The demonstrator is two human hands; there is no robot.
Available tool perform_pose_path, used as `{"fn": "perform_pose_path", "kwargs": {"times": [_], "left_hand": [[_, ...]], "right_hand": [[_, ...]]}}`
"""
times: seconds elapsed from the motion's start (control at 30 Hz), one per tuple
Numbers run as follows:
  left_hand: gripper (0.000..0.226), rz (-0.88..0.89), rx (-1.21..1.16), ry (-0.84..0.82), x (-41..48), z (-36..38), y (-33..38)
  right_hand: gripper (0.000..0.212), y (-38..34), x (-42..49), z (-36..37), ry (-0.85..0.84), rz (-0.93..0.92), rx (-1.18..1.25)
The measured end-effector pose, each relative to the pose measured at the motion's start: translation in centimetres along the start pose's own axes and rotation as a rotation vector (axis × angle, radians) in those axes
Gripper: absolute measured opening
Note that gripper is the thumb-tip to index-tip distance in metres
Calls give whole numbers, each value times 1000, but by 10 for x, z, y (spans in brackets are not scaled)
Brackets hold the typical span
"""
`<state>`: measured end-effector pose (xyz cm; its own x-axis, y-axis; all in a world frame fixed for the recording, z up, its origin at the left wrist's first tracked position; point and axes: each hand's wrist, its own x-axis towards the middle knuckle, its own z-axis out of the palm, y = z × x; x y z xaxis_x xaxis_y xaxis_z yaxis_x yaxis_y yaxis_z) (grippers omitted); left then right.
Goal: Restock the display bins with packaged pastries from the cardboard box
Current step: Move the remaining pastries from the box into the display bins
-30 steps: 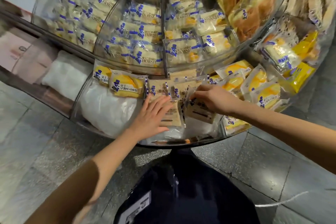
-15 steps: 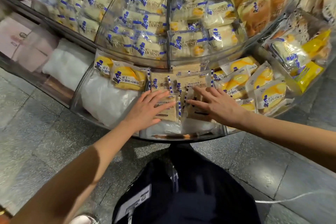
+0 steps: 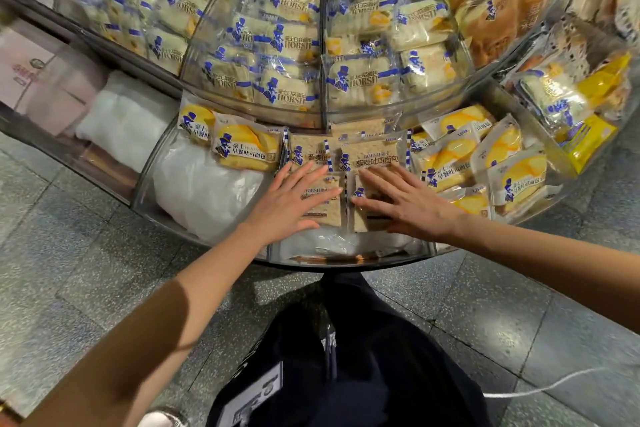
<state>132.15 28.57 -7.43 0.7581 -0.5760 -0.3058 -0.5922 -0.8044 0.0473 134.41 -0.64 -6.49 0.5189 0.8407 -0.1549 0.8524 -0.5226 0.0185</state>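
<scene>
Brown toast packets lie flat in the middle lower bin (image 3: pixel 349 255) of a round clear display stand. My left hand (image 3: pixel 289 201) rests flat, fingers straight, on the front left brown packet (image 3: pixel 329 208). My right hand (image 3: pixel 403 203) lies flat on the front right brown packet (image 3: pixel 363 220). Two more brown packets (image 3: pixel 372 156) sit behind them. Yellow toast packets (image 3: pixel 244 151) fill the neighbouring lower bin on the left, and others (image 3: pixel 485 163) fill the one on the right. No cardboard box is in view.
The upper tier holds white sandwich-bread packets (image 3: pixel 287 55) and golden buns (image 3: pixel 495 10) behind clear walls. White plastic padding (image 3: pixel 204 191) lines the lower left bin. Grey stone floor (image 3: pixel 502 315) surrounds the stand. A white cord (image 3: pixel 547 388) lies on the floor at right.
My right hand has let go of the packet edge it was pinching and flattened onto the front right brown packet. My left hand stays flat on its packet. The camera moved closer.
</scene>
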Motion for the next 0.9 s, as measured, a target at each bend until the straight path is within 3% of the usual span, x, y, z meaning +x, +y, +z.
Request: {"fn": "perform_pose_path", "kwargs": {"times": [0.57,0.9], "left_hand": [[88,-13,-39,-66,7,-10,-2],[90,60,-52,-13,-4,-16,-8]], "right_hand": [[105,13,14,-11,-36,4,35],[123,-5,-5,-18,-78,124,-97]]}}
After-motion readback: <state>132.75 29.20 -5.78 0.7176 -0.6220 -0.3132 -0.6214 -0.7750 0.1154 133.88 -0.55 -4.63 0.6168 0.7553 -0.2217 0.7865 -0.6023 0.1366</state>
